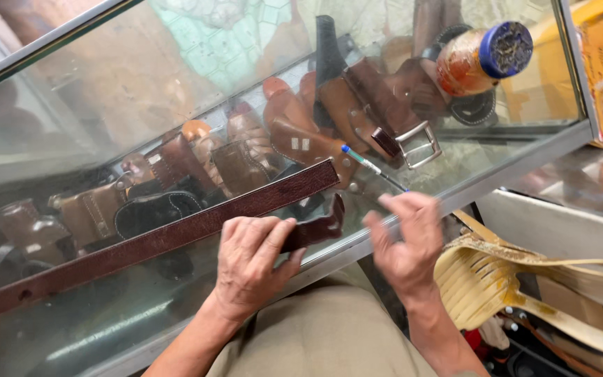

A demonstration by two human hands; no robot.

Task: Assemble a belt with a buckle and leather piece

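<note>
Left hand fingers press flat on the brown belt; right hand fingers pinch a pen.

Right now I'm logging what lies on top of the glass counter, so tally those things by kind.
Brown leather strap, under the left hand: 1
Pen, in the right hand: 1
Blue-capped jar: 1
Belt with metal buckle: 1
Total: 4

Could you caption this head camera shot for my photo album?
Left hand presses a brown leather belt onto a glass case; right hand holds a pen.
</note>
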